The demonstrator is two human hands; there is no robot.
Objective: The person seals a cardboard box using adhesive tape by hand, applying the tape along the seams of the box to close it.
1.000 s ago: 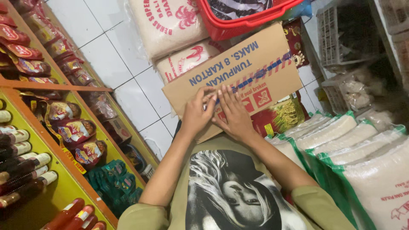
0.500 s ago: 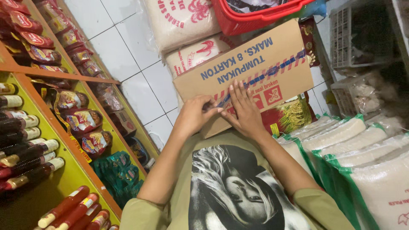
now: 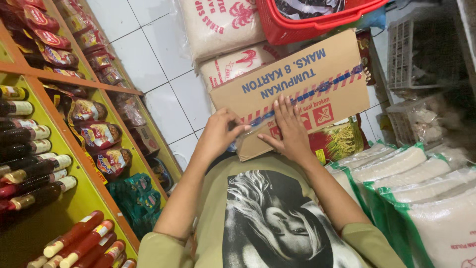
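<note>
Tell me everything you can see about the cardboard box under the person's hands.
The cardboard box is plain brown corrugated card with blue printing, red symbols and a striped red and blue tape seam. It lies tilted before the person, apparently shut. The left hand pinches clear tape at its near edge; the right hand presses flat on top. A red basket sits at its far edge, rice sacks behind.

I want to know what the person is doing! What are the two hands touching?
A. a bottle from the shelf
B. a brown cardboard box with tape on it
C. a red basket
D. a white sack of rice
B: the left hand pinches the clear tape at the edge of the cardboard box, and the right hand lies flat on the box.
</note>
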